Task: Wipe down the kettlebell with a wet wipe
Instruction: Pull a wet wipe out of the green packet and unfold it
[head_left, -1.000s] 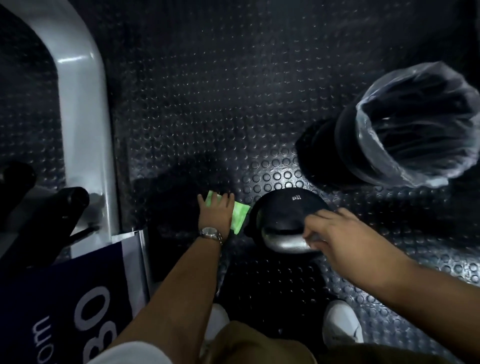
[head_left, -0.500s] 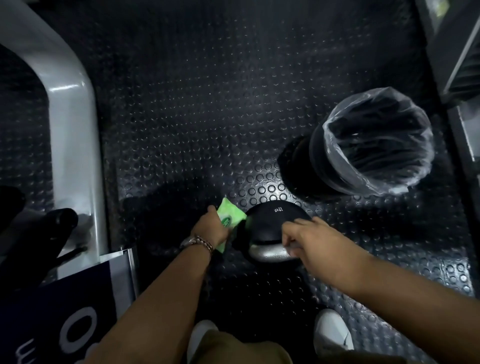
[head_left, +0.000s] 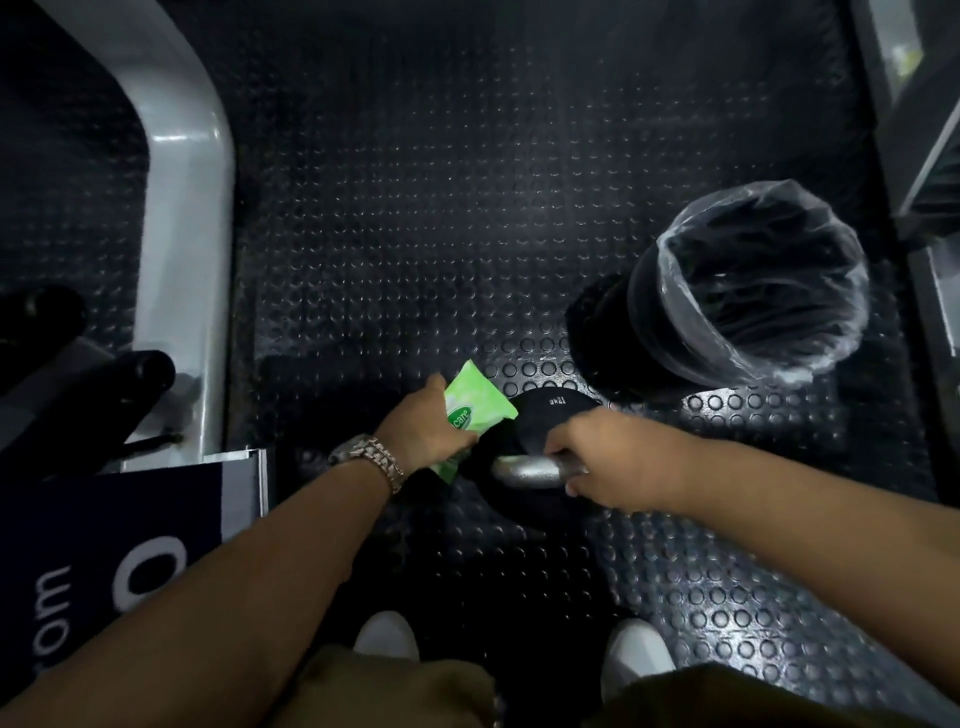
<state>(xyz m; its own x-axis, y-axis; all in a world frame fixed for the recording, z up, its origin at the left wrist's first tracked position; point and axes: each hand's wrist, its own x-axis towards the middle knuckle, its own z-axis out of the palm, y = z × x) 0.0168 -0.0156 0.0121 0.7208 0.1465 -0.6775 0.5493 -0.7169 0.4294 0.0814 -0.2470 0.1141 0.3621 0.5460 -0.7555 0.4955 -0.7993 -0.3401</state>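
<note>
gripping a pack of wet wipes (head_left: 475, 410) in the left hand (head_left: 423, 434), fingers and thumb clamped along one side: soft, glossy green plastic, pillow-shaped, crinkled at the edges, with a white-and-green label only partly readable. pack tilted up off the floor, lower corner just beside the kettlebell (head_left: 550, 410), possibly brushing it; hard to tell in the dim light. curled round the handle (head_left: 524, 470) with the right hand (head_left: 618, 457), fingers wrapped over the top. hands apart, one on each side of the weight.

handle a thick, smooth bar of bare shiny metal; body round and matt black, small white print on top. standing on the floor (head_left: 415, 234) between the hands, just ahead of two white shoes (head_left: 387, 636). on the left wrist, a metal link watch (head_left: 371, 460).

underfoot, black rubber matting with raised round studs. behind and to the right, near the weight, a round black bin (head_left: 613, 332) lined with a clear, wrinkled plastic bag (head_left: 691, 358). to the left, a broad grey-painted metal tube (head_left: 187, 234) bent in a smooth curve, and below it a dark blue board (head_left: 104, 509) with white lettering.

compared with a second ago: pack no longer pressed flat to the floor under the palm but raised and turned label-up; right hand closed further round the handle rather than resting at its end.
</note>
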